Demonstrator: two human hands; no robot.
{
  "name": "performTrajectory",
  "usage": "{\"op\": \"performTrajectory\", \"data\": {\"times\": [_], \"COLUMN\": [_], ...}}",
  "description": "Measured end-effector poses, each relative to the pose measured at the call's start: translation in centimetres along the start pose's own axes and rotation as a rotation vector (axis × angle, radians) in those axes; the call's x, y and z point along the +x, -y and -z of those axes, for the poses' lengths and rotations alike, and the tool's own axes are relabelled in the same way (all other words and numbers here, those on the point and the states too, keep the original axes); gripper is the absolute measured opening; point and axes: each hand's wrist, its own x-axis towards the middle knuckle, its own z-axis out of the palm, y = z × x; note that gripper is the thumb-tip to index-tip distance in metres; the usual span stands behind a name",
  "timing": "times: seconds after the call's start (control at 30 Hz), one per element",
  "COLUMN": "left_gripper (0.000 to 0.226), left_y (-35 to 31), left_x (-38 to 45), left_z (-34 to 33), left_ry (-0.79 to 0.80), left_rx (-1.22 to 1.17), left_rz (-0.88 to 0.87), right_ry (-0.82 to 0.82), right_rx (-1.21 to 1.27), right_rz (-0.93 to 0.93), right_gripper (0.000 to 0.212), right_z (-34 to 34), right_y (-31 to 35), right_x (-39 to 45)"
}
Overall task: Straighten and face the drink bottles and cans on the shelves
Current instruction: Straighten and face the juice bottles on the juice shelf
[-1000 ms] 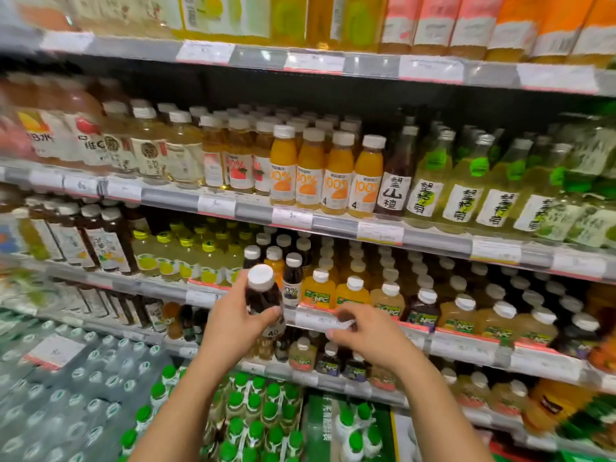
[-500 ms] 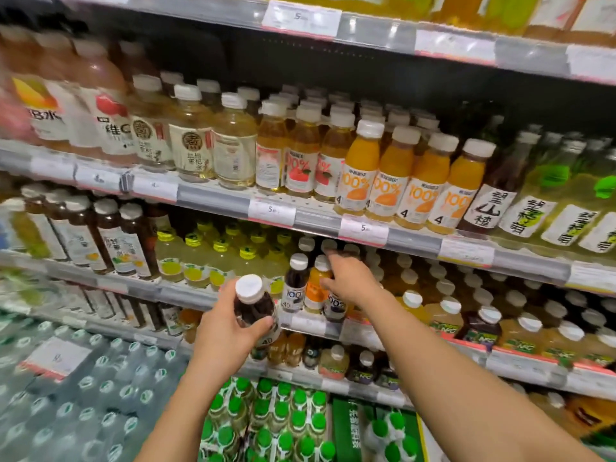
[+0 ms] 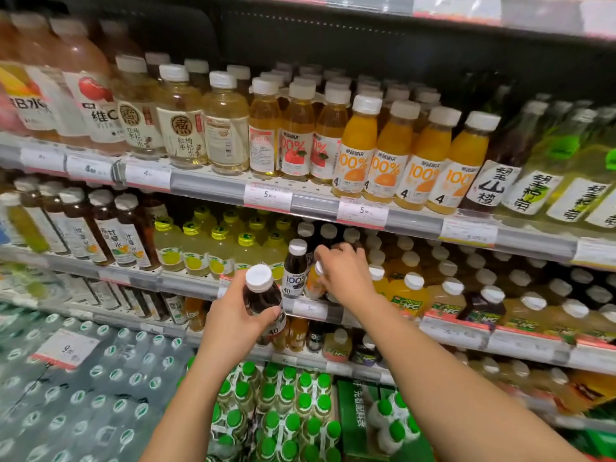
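Note:
My left hand (image 3: 233, 323) grips a dark juice bottle (image 3: 261, 296) with a white cap, held upright in front of the third shelf's edge (image 3: 186, 286). My right hand (image 3: 345, 273) reaches onto that shelf and curls over the top of a small orange juice bottle (image 3: 314, 282) at the front of its row. Just left of it stands another dark bottle (image 3: 295, 270) with a "100%" label. The fingertips of my right hand are hidden among the bottles behind.
The shelf above carries orange "100%" juice bottles (image 3: 393, 155) and pale tea bottles (image 3: 181, 118). Yellow-capped lemon drinks (image 3: 196, 250) stand left of my hands, NFC juice bottles (image 3: 446, 296) to the right. Below are green-capped bottles (image 3: 286, 418) and wrapped water packs (image 3: 76, 395).
My right hand moved from the shelf's price rail up and back onto the shelf, over the small orange bottle. The view moved closer and tilted down. The left hand keeps its dark bottle.

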Motion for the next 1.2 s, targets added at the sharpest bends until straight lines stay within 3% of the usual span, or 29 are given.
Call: {"op": "performTrajectory", "data": {"times": [0.13,0.4,0.6,0.97,1.2], "left_gripper": [0.05,0.064,0.069,0.054,0.064], "left_y": [-0.4,-1.2,-3.5,-4.0,-3.6], "left_x": [0.2,3.2,7.4,9.0,9.7], "left_z": [-0.9,-4.1,-7.5,-12.8,-13.9], "left_ry": [0.013,-0.018,-0.029,-0.065,-0.08], "left_rx": [0.022,0.108,0.29,0.334,0.315], "left_rz": [-0.03,-0.094,-0.134,-0.071,-0.062], "right_ry": [-0.099,-0.214,-0.241,-0.25,-0.227], "right_rx": [0.095,0.568,0.531,0.537,0.514], "right_rz": [-0.044,-0.26,-0.341,-0.433,-0.419], "right_gripper": [0.04,0.037,0.039,0.041,0.041], "right_z": [1.4,3.1,3.4,3.7,3.6], "right_y": [-0.3,-3.4,-6.6,-10.4,-11.2], "right_x": [-2.5,-9.9,-13.4,-17.3,-18.2]}}
